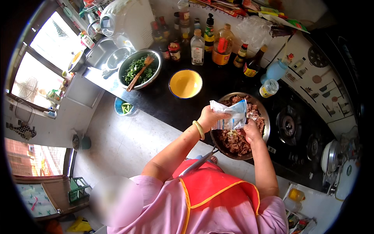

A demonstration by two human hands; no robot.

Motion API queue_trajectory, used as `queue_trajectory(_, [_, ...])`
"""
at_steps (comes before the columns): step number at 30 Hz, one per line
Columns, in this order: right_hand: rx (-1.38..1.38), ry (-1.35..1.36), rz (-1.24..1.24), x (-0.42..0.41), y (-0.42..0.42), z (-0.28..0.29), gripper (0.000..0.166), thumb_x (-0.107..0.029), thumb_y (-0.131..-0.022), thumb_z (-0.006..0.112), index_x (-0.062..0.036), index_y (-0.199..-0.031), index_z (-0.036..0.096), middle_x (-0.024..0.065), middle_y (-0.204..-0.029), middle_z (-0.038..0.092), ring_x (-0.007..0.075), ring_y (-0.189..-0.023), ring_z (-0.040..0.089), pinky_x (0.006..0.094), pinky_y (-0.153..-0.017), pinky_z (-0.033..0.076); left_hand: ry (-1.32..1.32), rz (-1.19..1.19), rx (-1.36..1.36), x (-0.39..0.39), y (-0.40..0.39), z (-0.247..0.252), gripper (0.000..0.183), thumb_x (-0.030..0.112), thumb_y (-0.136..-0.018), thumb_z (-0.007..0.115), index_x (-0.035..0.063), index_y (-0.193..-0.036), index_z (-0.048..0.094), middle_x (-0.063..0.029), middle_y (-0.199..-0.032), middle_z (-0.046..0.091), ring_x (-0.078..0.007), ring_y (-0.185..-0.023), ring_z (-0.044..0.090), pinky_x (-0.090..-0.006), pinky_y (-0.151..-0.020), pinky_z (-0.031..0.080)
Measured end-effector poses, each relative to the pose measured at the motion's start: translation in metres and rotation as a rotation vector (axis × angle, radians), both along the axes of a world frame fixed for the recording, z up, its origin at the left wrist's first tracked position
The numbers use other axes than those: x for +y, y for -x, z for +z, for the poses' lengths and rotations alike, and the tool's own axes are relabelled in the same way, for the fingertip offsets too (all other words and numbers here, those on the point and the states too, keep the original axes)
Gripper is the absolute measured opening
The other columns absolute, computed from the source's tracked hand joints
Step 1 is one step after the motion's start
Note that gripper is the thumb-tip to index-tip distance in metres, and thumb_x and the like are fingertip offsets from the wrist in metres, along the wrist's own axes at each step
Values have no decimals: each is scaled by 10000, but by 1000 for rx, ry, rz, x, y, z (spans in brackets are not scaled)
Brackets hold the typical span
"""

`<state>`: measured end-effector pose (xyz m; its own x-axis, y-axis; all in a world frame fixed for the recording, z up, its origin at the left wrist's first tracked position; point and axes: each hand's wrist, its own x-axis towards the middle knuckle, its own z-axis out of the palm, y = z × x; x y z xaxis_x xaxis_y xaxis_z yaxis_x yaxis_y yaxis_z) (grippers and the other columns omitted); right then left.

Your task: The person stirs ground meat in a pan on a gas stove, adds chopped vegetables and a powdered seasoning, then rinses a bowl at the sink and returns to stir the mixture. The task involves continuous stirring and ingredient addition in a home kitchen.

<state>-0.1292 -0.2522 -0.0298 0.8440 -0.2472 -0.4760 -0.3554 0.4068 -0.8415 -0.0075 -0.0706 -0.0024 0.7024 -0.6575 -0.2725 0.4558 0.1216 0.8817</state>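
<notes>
My left hand grips one side of a white and blue plastic packet, and my right hand holds its lower right corner. The packet is above a frying pan of minced meat. White powder lies on part of the meat at the right. Toward my apron runs the pan's handle. Beyond the pan sits a yellow enamel bowl. To its left, a steel bowl holds chopped greens with a wooden spatula across it.
Several sauce bottles line the wall behind the black counter. A small glass jar stands close to the pan's far right rim. Gas burners are on the right. On the floor at left stands a blue bin with green scraps.
</notes>
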Motion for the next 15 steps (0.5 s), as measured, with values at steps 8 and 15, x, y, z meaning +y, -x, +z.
queue_trajectory(8, [-41,-22,107,4,7,16,251,-7,-866,541,3,-1115,576,96,-971,658,177,-791,667,286,-688,580,159,-25,231,4,2,2,235,-40,-756,711,-58,-985,658,-120,-910,690,-200,-786,673,-336,-721,560])
queue_trajectory(15, [-41,-147,81,0,15,17,223,-28,-898,549,35,-1112,560,126,-975,662,190,-814,678,300,-708,598,160,-54,240,-2,4,-1,288,-53,-756,710,-60,-1032,628,-131,-959,682,-207,-816,675,-343,-728,570])
